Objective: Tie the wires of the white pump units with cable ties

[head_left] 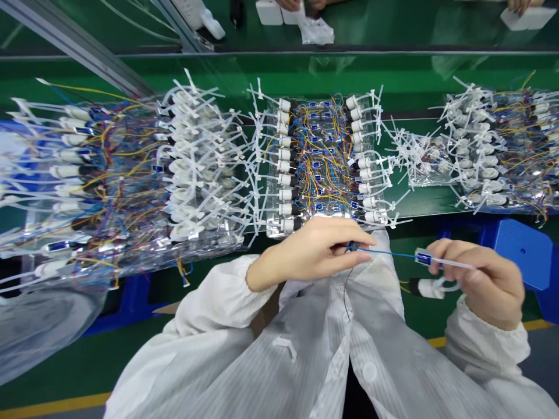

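Observation:
Over my lap, my left hand [321,247] pinches a thin blue wire [391,252] between thumb and fingers. The wire runs rightward to a small blue-and-white label [423,258]. A dark thin wire [346,294] hangs below my left fingers. My right hand [491,279] is closed on a white cable tie [456,263] beside that label. Just under the right fingers hangs a white cylindrical part [428,288] with a black end, yellow wires and a bent white tube; whether the hand also grips it, I cannot tell.
Ahead, a wired batch [317,166] of white cylinders lies on clear plastic. Larger batches stand at left [126,180] and right [502,151], with cable ties sticking out. A blue stool [522,253] is at right. Other people's hands [301,4] are across the bench.

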The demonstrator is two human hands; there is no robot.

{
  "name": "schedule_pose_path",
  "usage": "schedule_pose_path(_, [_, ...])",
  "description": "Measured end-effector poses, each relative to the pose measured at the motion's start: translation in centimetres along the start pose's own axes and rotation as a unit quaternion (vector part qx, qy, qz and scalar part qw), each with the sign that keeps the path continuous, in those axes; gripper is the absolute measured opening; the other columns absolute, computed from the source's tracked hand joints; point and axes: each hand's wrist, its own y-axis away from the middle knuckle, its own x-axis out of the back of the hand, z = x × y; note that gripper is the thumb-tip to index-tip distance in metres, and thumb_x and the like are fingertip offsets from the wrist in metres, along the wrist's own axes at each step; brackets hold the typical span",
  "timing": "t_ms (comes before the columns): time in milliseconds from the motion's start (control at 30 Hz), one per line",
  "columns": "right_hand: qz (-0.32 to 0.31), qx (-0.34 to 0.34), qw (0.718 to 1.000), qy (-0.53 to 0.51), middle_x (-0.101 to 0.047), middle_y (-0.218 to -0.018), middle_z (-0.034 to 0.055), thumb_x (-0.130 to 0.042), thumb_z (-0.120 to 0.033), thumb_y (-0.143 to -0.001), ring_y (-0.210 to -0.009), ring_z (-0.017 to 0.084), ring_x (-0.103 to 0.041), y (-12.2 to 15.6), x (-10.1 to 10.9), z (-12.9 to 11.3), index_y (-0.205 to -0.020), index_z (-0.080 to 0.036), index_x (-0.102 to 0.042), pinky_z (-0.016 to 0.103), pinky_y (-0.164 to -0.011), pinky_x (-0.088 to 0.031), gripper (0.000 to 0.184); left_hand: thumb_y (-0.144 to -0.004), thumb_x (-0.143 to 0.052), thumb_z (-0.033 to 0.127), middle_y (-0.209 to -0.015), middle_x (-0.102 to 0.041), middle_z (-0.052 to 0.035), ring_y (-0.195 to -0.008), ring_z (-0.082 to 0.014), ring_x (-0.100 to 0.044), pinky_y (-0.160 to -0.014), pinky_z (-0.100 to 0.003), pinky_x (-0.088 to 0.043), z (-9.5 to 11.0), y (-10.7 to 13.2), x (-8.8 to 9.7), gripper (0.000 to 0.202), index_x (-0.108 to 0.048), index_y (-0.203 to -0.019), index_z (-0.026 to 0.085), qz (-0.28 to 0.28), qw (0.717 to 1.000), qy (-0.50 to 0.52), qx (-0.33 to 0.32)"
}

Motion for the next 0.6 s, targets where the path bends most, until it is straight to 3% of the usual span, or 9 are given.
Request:
schedule_pose_path(67, [0.003, 0.056, 0.998, -0.017, -0.046, -0.048, 0.0053, -0.083, -0.056, -0.087, -0.04, 0.025, -0.051, -1.1, -0.5, -1.9, -0.08, -0.039, -0.088, 0.051, -0.036, -0.046, 0.018, -0.105, -0.075, 0.033, -0.092, -0.085, -0.0029, -0.075, -0.0176, -0.081, -0.072, -0.029, -0.067, 0.1, -1.9, 1.4, 0.015, -0.086, -0.115, 0.031, 0.003, 1.0, -0.001, -0.018])
schedule_pose_path(133, [0.036, 0.099, 0.994, -0.001, -0.043, -0.049, 0.003, -0.085, -0.058, -0.089, -0.037, 0.019, -0.045, -3.1, -1.5, -4.2, -0.081, -0.037, -0.087, 0.044, -0.032, -0.037, 0.024, -0.111, -0.065, 0.039, -0.091, -0.084, -0.0026, -0.08, -0.0173, -0.081, -0.078, -0.032, -0.067, -1.1, -4.4, 2.8, 0.024, -0.086, -0.109, 0.027, 0.04, 0.999, -0.026, -0.026])
schedule_pose_path(200, [0.078, 0.138, 0.987, 0.016, -0.044, -0.053, 0.0016, -0.09, -0.059, -0.087, -0.041, 0.013, -0.045, -5.8, -2.7, -6.5, -0.078, -0.033, -0.086, 0.045, -0.038, -0.041, 0.028, -0.115, -0.054, 0.042, -0.094, -0.081, -0.0036, -0.088, -0.018, -0.081, -0.087, -0.037, -0.065, -3.9, -7.3, 4.3, 0.038, -0.085, -0.109, 0.02, 0.098, 0.992, -0.085, 0.004])
schedule_pose_path(267, [0.086, 0.171, 0.98, 0.048, -0.049, -0.062, 0.0021, -0.084, -0.049, -0.094, -0.049, 0.01, -0.048, -9.0, -4.1, -8.6, -0.081, -0.03, -0.087, 0.042, -0.044, -0.039, 0.023, -0.115, -0.052, 0.038, -0.099, -0.081, -0.0062, -0.097, -0.02, -0.08, -0.096, -0.041, -0.062, -8.0, -10.0, 5.6, 0.039, -0.083, -0.111, 0.013, 0.124, 0.981, -0.143, 0.032])
schedule_pose_path(367, [0.013, 0.208, 0.974, 0.088, -0.052, -0.066, -0.0003, -0.067, -0.026, -0.102, -0.057, 0.005, -0.052, -14.3, -6.3, -10.3, -0.085, -0.026, -0.084, 0.028, -0.047, -0.028, 0.024, -0.111, -0.053, 0.025, -0.115, -0.083, -0.0101, -0.111, -0.023, -0.077, -0.105, -0.043, -0.056, -14.8, -12.9, 6.6, 0.032, -0.081, -0.119, 0.014, 0.084, 0.976, -0.196, 0.05])
schedule_pose_path(433, [-0.051, 0.212, 0.971, 0.096, -0.05, -0.063, -0.0052, -0.064, -0.024, -0.103, -0.056, 0.001, -0.047, -18.1, -7.8, -10.4, -0.084, -0.019, -0.08, 0.02, -0.052, -0.028, 0.024, -0.108, -0.051, 0.02, -0.123, -0.082, -0.0117, -0.114, -0.023, -0.075, -0.107, -0.042, -0.054, -18.2, -13.6, 6.8, 0.034, -0.08, -0.124, 0.016, 0.002, 0.975, -0.211, 0.063])
schedule_pose_path(500, [-0.108, 0.216, 0.965, 0.098, -0.05, -0.063, -0.0091, -0.062, -0.029, -0.105, -0.057, -0.002, -0.048, -21.8, -9.2, -9.7, -0.089, -0.012, -0.076, 0.017, -0.062, -0.032, 0.027, -0.108, -0.054, 0.024, -0.12, -0.083, -0.0103, -0.114, -0.0234, -0.072, -0.112, -0.044, -0.049, -20.4, -13.4, 6.8, 0.03, -0.082, -0.119, 0.019, -0.063, 0.967, -0.237, 0.069])
schedule_pose_path(600, [-0.163, 0.235, 0.954, 0.093, -0.056, -0.068, -0.0111, -0.058, -0.04, -0.108, -0.065, -0.002, -0.057, -26.9, -10.7, -7.1, -0.1, -0.006, -0.074, 0.019, -0.074, -0.043, 0.038, -0.109, -0.059, 0.034, -0.115, -0.083, -0.0091, -0.116, -0.0255, -0.068, -0.121, -0.052, -0.037, -21.8, -11.9, 7.4, 0.028, -0.083, -0.116, 0.022, -0.055, 0.953, -0.287, 0.075])
